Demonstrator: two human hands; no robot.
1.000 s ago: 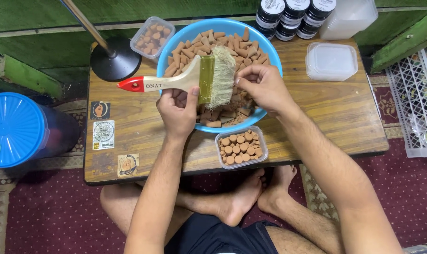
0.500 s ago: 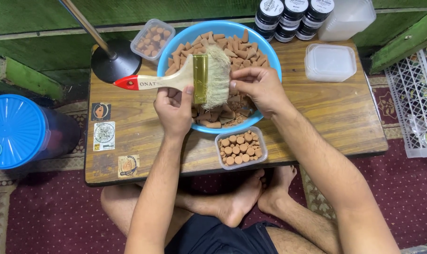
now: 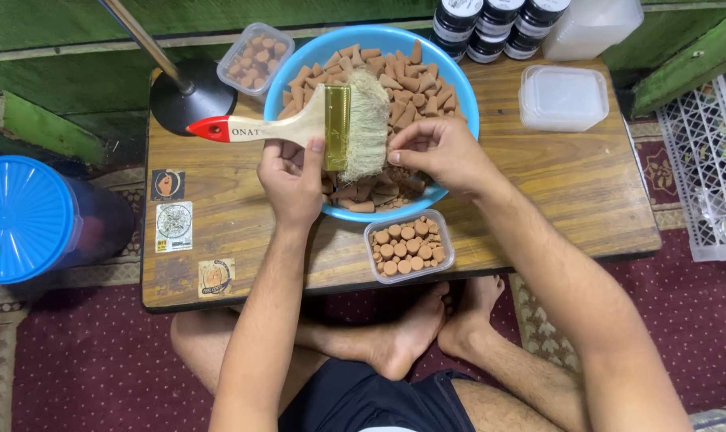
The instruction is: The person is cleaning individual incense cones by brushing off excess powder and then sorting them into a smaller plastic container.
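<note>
My left hand [image 3: 292, 180] grips a wide paintbrush [image 3: 331, 126] by its wooden, red-tipped handle, holding the pale bristles over a blue bowl [image 3: 459, 96] full of brown cone-shaped pieces [image 3: 411, 76]. My right hand [image 3: 439, 152] has its fingers pinched together against the bristles; whether a cone is between them cannot be seen. In front of the bowl stands a small clear tub [image 3: 409, 246] packed with upright cones.
The low wooden table [image 3: 555, 192] also carries another clear tub of cones [image 3: 256, 58], a lidded empty tub [image 3: 563, 98], black-lidded jars [image 3: 499, 24] and a black round lamp base [image 3: 188, 100]. A blue-lidded container [image 3: 23, 220] sits left; a white crate [image 3: 711, 160] right.
The brush has shifted slightly and its bristles now point straight down; my right hand has drawn in closer to the bristles.
</note>
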